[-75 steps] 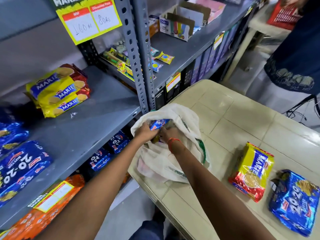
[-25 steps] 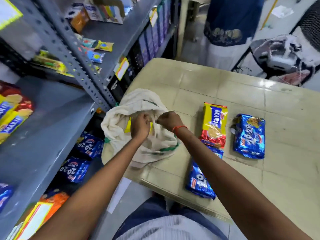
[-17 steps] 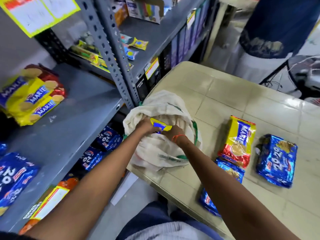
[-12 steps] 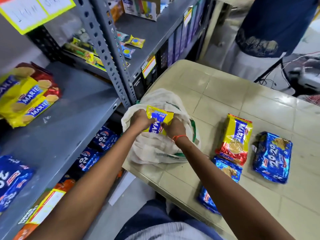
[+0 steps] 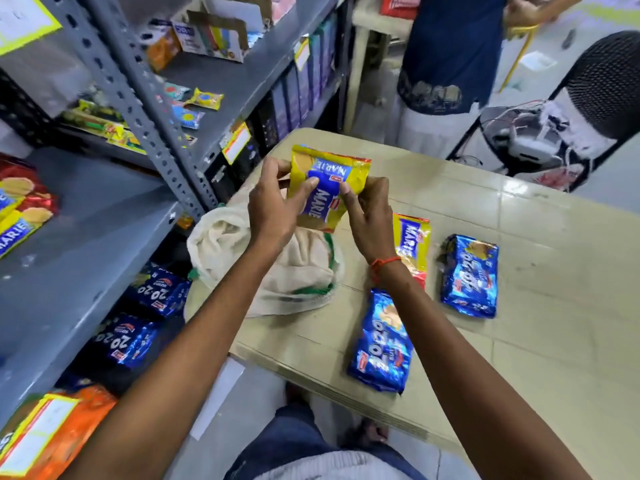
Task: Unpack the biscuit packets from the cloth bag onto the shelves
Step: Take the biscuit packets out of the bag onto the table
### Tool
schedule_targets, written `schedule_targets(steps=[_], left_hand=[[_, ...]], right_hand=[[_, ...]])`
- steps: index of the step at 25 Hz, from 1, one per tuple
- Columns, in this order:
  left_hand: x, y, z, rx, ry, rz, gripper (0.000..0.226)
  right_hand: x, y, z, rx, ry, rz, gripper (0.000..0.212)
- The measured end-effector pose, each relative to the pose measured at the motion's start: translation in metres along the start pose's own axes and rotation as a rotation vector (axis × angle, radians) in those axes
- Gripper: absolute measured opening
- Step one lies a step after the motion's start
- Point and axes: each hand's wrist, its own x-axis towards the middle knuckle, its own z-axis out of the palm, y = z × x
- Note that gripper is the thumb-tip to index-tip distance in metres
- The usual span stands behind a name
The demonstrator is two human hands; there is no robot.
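I hold a yellow Marie biscuit packet up above the cream cloth bag, my left hand gripping its left side and my right hand its right side. The bag lies slumped at the table's left corner next to the grey shelf. On the table lie another Marie packet and two blue 20-20 packets. More Marie packets sit on the shelf at far left.
The beige table stands right of the shelf upright. Blue 20-20 packets fill the lower shelf, an orange packet lies at bottom left. A person in dark blue stands behind the table, beside a fan.
Both hands have lifted the Marie packet out of the bag's mouth and raised it clear above the bag. The bag has slumped flat.
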Motion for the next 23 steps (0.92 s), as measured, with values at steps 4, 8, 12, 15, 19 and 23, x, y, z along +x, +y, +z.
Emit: schedule_targets(steps=[4, 8, 12, 15, 19, 23], left_hand=[[-0.062, 0.024, 0.076, -0.238, -0.181, -0.012, 0.037], [-0.141, 0.019, 0.16, -0.227, -0.512, -0.14, 0.064], [-0.208, -0.002, 0.211, -0.143, -0.745, -0.356, 0.07], [-0.222, -0.016, 0.231, -0.051, -0.75, -0.48, 0.064], [-0.221, -0.026, 0.238, 0.073, -0.761, -0.521, 0.054], [-0.229, -0.032, 0.235, 0.101, -0.826, -0.604, 0.042]], right_hand=[[-0.025, 0.025, -0.094, -0.149, 0.238, 0.09, 0.036], [-0.063, 0.087, -0.183, -0.36, 0.226, 0.474, 0.047], [-0.104, 0.152, -0.229, -0.433, 0.095, 0.786, 0.048], [-0.129, 0.18, -0.227, -0.366, 0.038, 0.854, 0.04], [-0.148, 0.186, -0.218, -0.238, 0.09, 0.835, 0.033], [-0.161, 0.177, -0.204, -0.279, 0.077, 0.899, 0.039]])
